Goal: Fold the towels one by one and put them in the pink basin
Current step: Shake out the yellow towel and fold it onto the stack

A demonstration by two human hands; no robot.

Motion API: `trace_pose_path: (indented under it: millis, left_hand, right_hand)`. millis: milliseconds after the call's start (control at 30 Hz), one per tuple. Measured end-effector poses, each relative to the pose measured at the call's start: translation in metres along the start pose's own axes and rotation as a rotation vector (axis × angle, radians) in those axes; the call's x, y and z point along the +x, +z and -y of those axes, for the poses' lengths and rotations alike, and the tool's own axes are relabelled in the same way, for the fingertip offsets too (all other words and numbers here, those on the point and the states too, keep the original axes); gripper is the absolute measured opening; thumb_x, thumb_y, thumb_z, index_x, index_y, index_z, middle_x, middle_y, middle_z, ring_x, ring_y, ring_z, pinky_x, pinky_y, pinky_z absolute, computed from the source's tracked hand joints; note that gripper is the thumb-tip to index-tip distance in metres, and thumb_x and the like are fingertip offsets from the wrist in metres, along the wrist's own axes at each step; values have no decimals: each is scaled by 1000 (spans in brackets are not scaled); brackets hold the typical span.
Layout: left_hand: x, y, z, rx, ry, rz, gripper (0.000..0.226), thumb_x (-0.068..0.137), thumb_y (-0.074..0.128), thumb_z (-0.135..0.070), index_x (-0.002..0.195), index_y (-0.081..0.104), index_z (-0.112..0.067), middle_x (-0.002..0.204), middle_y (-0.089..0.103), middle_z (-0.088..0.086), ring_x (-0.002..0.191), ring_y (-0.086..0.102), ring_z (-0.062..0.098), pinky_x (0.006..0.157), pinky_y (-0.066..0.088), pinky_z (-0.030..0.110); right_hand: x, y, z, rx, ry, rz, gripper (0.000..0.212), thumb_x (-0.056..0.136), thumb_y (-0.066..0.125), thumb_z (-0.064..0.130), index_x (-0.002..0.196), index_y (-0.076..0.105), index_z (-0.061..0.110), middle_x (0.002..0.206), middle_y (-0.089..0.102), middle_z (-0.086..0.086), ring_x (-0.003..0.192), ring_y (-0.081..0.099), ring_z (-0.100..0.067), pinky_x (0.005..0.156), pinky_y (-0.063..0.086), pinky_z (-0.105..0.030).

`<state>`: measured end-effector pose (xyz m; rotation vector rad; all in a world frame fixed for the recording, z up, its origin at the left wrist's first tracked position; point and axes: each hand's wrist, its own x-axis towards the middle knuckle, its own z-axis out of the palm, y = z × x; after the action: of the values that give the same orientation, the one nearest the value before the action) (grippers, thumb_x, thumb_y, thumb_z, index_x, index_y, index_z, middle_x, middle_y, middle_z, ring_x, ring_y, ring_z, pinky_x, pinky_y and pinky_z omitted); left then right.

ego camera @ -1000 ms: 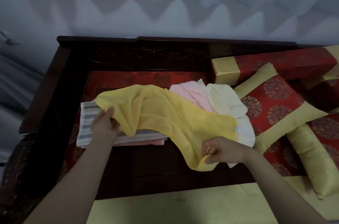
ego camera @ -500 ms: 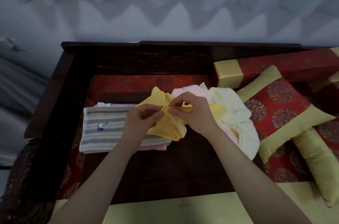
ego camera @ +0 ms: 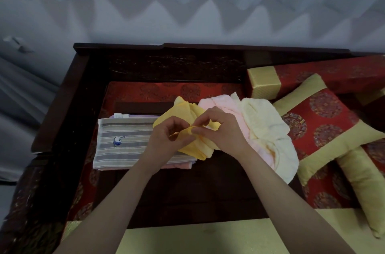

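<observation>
Hands came together since a second ago: back then the yellow towel (ego camera: pixel 182 112) was stretched wide, left hand (ego camera: pixel 166 139) on the striped towel (ego camera: pixel 125 141), right hand (ego camera: pixel 220 133) far off to its right. Now both meet just right of the striped towel and the yellow one is bunched, not spread. Versus half a second ago: same pinch, barely any shift

State now:
- left hand: thumb and forefinger pinch a yellow edge, other fingers curled in
- right hand: pinches the same edge right beside it, fingertips of both hands almost touching
- yellow towel: held up between the hands, its bulk sagging below them, lower fold overlapping the striped towel's right end
- striped towel: folded flat, top of a small stack; a pink layer shows under its near right corner, a lilac edge with a white tag at its far side; small blue emblem on top
- pink towel (ego camera: pixel 218 104): loose, right of the striped towel, partly behind the right hand
- cream towel (ego camera: pixel 262 120): loose heap further right of the striped towel, touching the pink one
- counter (ego camera: pixel 198 191): dark wood, carries the striped stack; bare patch on its near side
- cushion (ego camera: pixel 325 124): red and gold, well right of the striped towel, against the cream heap
- bolster (ego camera: pixel 366 187): gold, beyond the cushion, far right of the striped towel
</observation>
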<state>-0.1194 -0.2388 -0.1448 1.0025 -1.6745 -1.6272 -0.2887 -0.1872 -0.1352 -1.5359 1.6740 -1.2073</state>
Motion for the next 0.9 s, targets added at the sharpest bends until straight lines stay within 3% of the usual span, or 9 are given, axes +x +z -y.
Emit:
trace_pose_path:
  millis: [100,233,333,433,500,600,700,767,900]
  left_hand:
    - [-1,-1,8,19,-16,-50,20,77,74,-5,77,60,-19,70,55,-15,68,50,1,60,43,14]
    - [-16,-7,30,-246,-189,-210,18,73,67,-12,71,54,-24,77,49,-4,75,46,12,64,42,25]
    - [-33,-9,55,-399,-355,-400,14,84,63,-5,79,55,-16,86,53,1,85,51,18,64,51,27]
    - [-47,-16,82,-484,-513,-596,6,88,59,-5,87,57,-10,95,59,6,92,56,21,77,51,34]
    - [-52,-21,99,-519,-606,-671,4,89,58,-4,87,57,-8,94,60,7,89,58,20,73,51,32]
    - [-54,-26,117,-597,-714,-701,8,89,57,-2,96,58,-4,98,62,11,88,60,20,70,50,32]
    - [-50,-27,127,-623,-783,-723,12,89,57,0,102,57,-2,98,61,13,85,59,22,66,49,31]
    - [-47,-28,132,-645,-808,-738,12,90,57,1,101,57,-3,98,60,15,85,59,23,66,50,31]
    - [-46,-25,139,-643,-824,-718,19,91,53,1,110,56,-1,104,61,18,90,60,25,70,51,32]
  right_hand:
    - [-10,-5,-13,-11,42,106,14,75,77,17,86,67,17,83,68,5,80,61,-8,75,43,-14]
    - [-33,-6,-58,-343,74,269,19,75,75,22,92,68,19,87,64,15,85,59,-10,80,49,-32]
    - [-46,-14,-96,-492,148,334,16,75,73,31,87,71,21,82,67,10,80,57,-12,74,50,-42]
    - [-41,-32,-118,-599,244,415,17,76,71,38,86,72,25,86,66,12,87,56,-12,79,48,-40]
    - [-28,-46,-124,-676,274,476,13,79,70,39,90,71,32,92,63,16,94,53,-9,82,46,-36]
    - [6,-58,-116,-509,307,479,13,82,72,26,86,65,37,88,67,13,88,57,-2,80,46,-27]
    - [54,-39,-84,-279,232,367,10,85,69,13,90,69,22,80,66,8,76,59,2,70,43,-14]
    - [90,-11,-65,-175,156,325,11,87,65,10,94,72,14,92,69,10,83,61,8,75,43,-7]
    - [144,59,-60,-191,69,540,12,90,60,15,90,72,15,98,72,2,91,65,-5,82,47,-18]
